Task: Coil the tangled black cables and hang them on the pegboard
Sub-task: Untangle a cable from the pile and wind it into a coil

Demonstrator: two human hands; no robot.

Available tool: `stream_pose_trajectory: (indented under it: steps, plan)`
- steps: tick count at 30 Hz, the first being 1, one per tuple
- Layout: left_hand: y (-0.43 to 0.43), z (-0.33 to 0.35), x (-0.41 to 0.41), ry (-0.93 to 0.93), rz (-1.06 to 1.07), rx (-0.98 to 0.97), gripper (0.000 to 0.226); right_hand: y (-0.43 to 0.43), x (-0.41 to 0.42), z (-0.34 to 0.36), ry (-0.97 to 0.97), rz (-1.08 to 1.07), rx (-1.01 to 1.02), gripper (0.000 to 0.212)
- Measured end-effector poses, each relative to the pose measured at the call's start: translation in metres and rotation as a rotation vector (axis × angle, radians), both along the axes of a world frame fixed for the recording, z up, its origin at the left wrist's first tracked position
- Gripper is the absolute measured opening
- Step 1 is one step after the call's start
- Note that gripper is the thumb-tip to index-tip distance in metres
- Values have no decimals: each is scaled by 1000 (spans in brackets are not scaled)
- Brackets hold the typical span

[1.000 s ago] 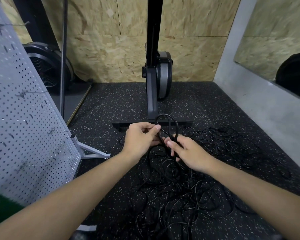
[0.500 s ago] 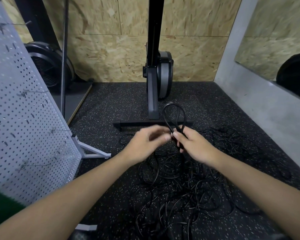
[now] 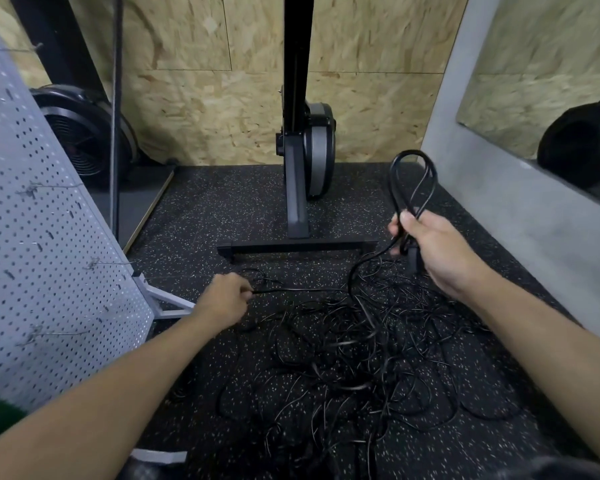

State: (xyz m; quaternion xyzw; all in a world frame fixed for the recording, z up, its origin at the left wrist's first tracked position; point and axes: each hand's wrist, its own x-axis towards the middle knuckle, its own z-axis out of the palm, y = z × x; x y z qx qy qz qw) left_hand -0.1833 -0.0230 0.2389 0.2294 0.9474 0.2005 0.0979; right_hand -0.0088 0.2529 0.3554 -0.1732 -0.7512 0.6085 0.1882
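A tangle of thin black cables [image 3: 354, 368] lies spread on the speckled black floor. My right hand [image 3: 433, 251] grips a small coil of black cable [image 3: 413, 181], whose loops stand up above the fist; a plug end hangs below it. From that hand one strand [image 3: 302, 289] runs down and left to my left hand [image 3: 226, 297], which pinches it low over the floor, pulled nearly straight. The grey pegboard [image 3: 49, 244] stands at the left, tilted, with several wire hooks on it that carry nothing.
A black exercise machine [image 3: 300, 188] stands on a cross-foot just beyond the cables. A fan-like wheel [image 3: 80, 133] sits behind the pegboard. The pegboard's grey foot [image 3: 168, 299] juts out near my left hand. A grey wall with a mirror closes the right side.
My hands have parted: the right one rose to the right with the coil, the left one slid down and left along the strand, drawing it out of the tangle.
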Motion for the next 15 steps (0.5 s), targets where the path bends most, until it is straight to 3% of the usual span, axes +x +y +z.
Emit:
stream_pose_trajectory:
  steps: [5,11,15]
  plan:
    - [6,-6,9,-50,-124,-150,28,-13,0,-12,-29,77,-41,27]
    - [48,33,57,-170,-446,308,41,-36,-6,-18,-15,129,-94,26]
    - [65,40,73,-163,-478,438,19,-41,-10,-22,-12,147,-110,28]
